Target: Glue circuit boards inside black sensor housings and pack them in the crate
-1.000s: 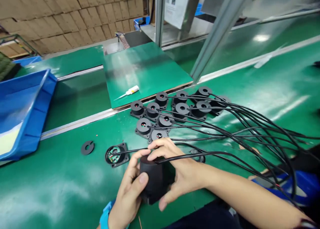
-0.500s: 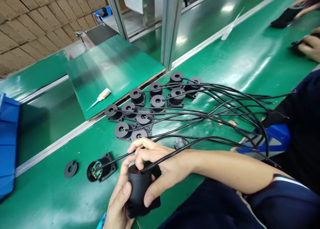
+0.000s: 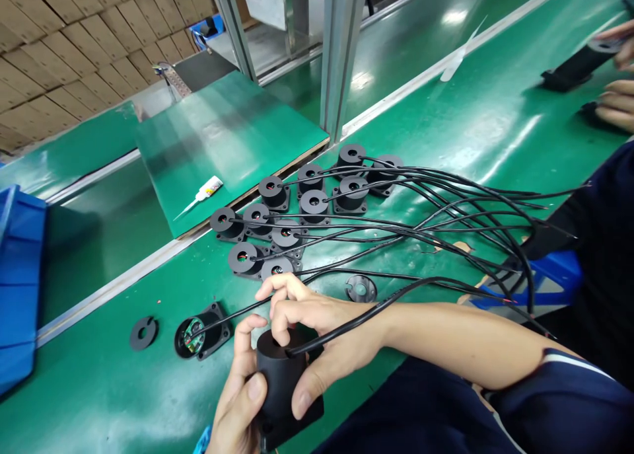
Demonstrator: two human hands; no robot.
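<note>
Centrally, at the near edge of a green bench, gripped in both hands: a black housing. Clasped along its left side by the left hand, with thumb pressed to the front wall. Held from the opposite side by the half-curled right hand, thumb on the front, index finger bent onto the top, perhaps into its opening. Leading out over the right wrist, a black cable. To the left, an open housing and a slotted ring. Beyond, clustered capped housings and a white bottle. At far right, another person's hands.
</note>
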